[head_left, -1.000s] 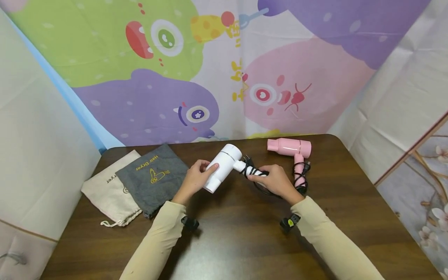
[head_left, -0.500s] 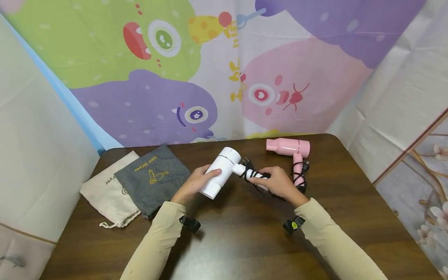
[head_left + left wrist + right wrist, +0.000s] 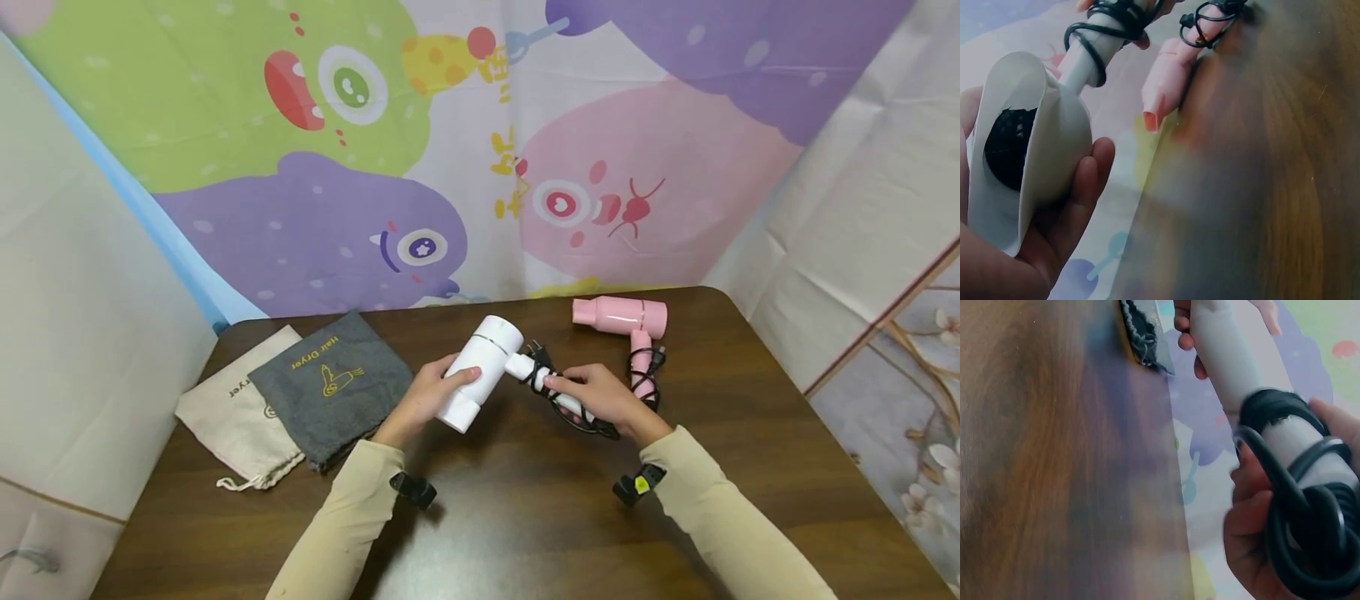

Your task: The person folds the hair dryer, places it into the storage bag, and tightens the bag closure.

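White dryer (image 3: 495, 352) held over tabletop (image 3: 517, 533). Left fingers (image 3: 1087, 178) round barrel (image 3: 1063, 140), right fingers (image 3: 1249, 515) round handle (image 3: 1285, 442) and wrapped cord (image 3: 1319, 519). Probably light, rigid, slick; grip both ends, joint may swing.

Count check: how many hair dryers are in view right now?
2. The white hair dryer is held by the left hand and the right hand; the pink hair dryer lies on the table, toward its far right.

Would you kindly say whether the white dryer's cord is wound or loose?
Wound: the black cord loops several times around the white handle.
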Demonstrator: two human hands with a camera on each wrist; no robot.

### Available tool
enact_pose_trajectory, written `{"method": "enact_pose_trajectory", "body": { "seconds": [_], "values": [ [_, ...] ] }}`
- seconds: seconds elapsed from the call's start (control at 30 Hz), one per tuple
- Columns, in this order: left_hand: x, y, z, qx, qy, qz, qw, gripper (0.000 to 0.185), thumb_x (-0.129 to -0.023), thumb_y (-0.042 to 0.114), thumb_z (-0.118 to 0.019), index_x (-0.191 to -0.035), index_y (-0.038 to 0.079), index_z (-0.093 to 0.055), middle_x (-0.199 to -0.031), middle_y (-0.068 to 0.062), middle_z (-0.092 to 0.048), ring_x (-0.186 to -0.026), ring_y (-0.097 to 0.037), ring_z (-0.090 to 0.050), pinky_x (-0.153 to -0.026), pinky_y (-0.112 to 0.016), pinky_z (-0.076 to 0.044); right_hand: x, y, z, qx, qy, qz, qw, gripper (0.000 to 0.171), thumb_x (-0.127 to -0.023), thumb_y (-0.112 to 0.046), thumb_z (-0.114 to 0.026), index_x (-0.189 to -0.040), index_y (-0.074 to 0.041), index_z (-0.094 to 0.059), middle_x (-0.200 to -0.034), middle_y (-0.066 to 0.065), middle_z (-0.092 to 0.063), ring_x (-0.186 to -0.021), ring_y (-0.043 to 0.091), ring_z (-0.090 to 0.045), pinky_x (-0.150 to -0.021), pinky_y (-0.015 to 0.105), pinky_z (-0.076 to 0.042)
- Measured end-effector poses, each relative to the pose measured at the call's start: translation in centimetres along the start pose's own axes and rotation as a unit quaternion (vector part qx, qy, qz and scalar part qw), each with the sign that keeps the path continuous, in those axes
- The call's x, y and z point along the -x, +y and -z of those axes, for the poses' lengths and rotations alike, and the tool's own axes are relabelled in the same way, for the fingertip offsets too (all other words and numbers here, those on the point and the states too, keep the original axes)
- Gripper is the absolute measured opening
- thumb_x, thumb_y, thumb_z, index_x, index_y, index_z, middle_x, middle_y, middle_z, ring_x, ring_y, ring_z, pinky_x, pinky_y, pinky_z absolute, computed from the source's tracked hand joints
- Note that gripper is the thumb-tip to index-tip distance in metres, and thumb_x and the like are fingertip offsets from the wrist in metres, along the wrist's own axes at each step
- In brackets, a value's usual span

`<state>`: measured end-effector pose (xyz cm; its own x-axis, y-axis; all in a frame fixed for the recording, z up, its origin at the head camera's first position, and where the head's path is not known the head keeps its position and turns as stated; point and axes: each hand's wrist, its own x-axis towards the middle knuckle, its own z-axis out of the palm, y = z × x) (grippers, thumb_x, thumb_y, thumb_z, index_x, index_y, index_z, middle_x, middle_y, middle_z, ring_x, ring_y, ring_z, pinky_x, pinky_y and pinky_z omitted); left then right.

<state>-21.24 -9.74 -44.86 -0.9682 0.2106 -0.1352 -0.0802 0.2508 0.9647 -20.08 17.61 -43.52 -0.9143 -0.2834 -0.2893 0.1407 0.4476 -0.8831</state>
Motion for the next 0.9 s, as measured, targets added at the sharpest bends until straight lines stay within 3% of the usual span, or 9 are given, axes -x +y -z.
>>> {"method": "enact_pose_trajectory", "body": {
  "seconds": [0.2,0.57,0.7,0.9],
  "values": [
    [0.4,0.2,-0.7,-0.008,0.033,-0.019,0.9992,0.052,-0.091,0.029,-0.066,-0.135,0.005,-0.055,-0.106,-0.020,-0.068,-0.074,-0.015,-0.061,-0.063,-0.027,-0.051,0.4,-0.2,-1.1,-0.007,0.068,-0.006,0.998,0.049,-0.090,-0.048,-0.065,-0.102,-0.001,-0.067,-0.063,0.001,-0.061,-0.050,0.011,-0.053,-0.051,0.025,-0.047],
    [1.2,0.1,-0.6,-0.003,0.067,-0.020,0.9976,0.055,-0.089,0.027,-0.069,-0.138,0.007,-0.054,-0.115,-0.022,-0.066,-0.078,-0.016,-0.063,-0.064,-0.027,-0.052,0.9,-0.4,-3.7,-0.067,0.143,-0.015,0.987,0.045,-0.090,-0.040,-0.068,-0.108,0.001,-0.067,-0.065,0.000,-0.061,-0.051,0.009,-0.054,-0.051,0.022,-0.047],
    [1.4,0.4,-1.1,0.003,0.102,-0.016,0.9947,0.053,-0.088,0.026,-0.070,-0.136,0.009,-0.056,-0.112,-0.021,-0.068,-0.076,-0.018,-0.063,-0.062,-0.028,-0.051,0.8,-0.8,-5.2,-0.111,0.182,-0.016,0.977,0.043,-0.091,-0.037,-0.067,-0.109,0.002,-0.067,-0.065,0.001,-0.059,-0.049,0.009,-0.052,-0.048,0.021,-0.045],
    [1.4,0.8,-3.2,0.037,0.122,-0.014,0.9918,0.059,-0.088,0.033,-0.071,-0.140,0.011,-0.052,-0.115,-0.021,-0.067,-0.080,-0.018,-0.065,-0.066,-0.030,-0.054,0.5,-1.4,-7.5,-0.200,0.227,0.003,0.953,0.050,-0.096,-0.040,-0.059,-0.116,0.005,-0.059,-0.066,0.001,-0.056,-0.050,0.008,-0.051,-0.048,0.021,-0.044]
  ]
}}
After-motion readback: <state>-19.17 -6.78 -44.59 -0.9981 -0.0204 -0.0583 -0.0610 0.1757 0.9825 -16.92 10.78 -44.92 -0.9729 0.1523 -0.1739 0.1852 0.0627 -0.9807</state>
